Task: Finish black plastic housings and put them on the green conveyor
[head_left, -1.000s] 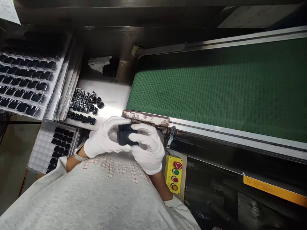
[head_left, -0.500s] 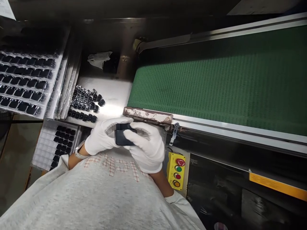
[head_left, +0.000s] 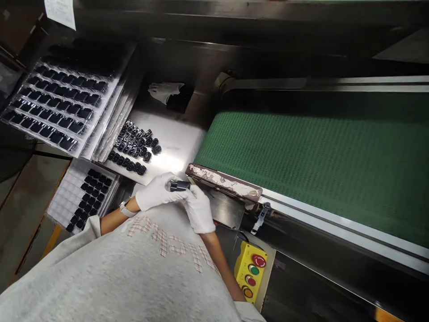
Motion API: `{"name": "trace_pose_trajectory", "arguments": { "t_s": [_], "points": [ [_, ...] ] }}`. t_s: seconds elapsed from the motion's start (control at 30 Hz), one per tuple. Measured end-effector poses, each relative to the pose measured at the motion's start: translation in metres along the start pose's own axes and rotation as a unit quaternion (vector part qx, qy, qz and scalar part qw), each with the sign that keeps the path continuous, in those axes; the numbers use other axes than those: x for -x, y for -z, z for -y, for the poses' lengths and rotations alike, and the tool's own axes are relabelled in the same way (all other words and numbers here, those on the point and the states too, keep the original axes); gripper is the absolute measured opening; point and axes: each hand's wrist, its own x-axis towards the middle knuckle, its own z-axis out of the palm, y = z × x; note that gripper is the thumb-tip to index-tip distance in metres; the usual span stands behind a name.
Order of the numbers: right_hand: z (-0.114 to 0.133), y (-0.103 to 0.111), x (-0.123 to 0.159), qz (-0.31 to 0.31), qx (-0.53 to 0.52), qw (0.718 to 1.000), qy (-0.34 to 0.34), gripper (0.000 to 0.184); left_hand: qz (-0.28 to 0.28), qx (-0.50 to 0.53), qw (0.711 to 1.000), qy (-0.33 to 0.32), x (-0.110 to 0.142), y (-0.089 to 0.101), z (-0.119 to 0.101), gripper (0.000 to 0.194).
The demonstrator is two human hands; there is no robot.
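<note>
Just in front of my chest I hold a small, black, box-shaped plastic part (head_left: pixel 180 185). My white-gloved left hand (head_left: pixel 154 195) has its thumb and fingers closed around the part's left end. At the right end, my white-gloved right hand (head_left: pixel 200 208) grips it with bent fingers, partly hidden. Beyond my left hand, several glossy black pieces (head_left: pixel 136 142) lie in loose rows on the steel tabletop (head_left: pixel 174 134).
A green conveyor belt (head_left: pixel 301 165) runs off to the right. Stacked clear trays (head_left: pixel 83 150) with black parts stand at left, above a lower, partly filled tray (head_left: pixel 60 197). A yellow button box (head_left: pixel 251 273) sits by my right forearm. A white glove (head_left: pixel 164 91) lies at the back.
The black part is turned and now shows a narrower side. My right hand has shifted its hold to the part's right end. The camera view has swung, so the surroundings appear further right and lower.
</note>
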Motion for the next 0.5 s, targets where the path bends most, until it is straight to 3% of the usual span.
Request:
{"name": "trace_pose_trajectory", "arguments": {
  "t_s": [0.13, 0.27, 0.4, 0.5],
  "points": [
    [-0.026, -0.005, -0.024, 0.038, 0.037, 0.998, -0.031, 0.047, -0.015, -0.194, 0.976, 0.098, -0.01, 0.009, 0.022, 0.043],
    [-0.028, -0.006, -0.03, 0.026, 0.109, 0.993, -0.042, 0.05, -0.048, -0.312, 0.932, 0.179, -0.042, 0.033, 0.043, 0.047],
    [-0.001, 0.0, -0.01, 0.051, 0.164, 0.985, -0.012, 0.044, -0.091, -0.424, 0.869, 0.239, -0.078, 0.049, 0.062, 0.04],
    [0.043, 0.018, 0.02, 0.085, 0.214, 0.972, 0.045, 0.032, -0.083, -0.468, 0.848, 0.237, -0.082, 0.047, 0.058, 0.028]
  ]
}}
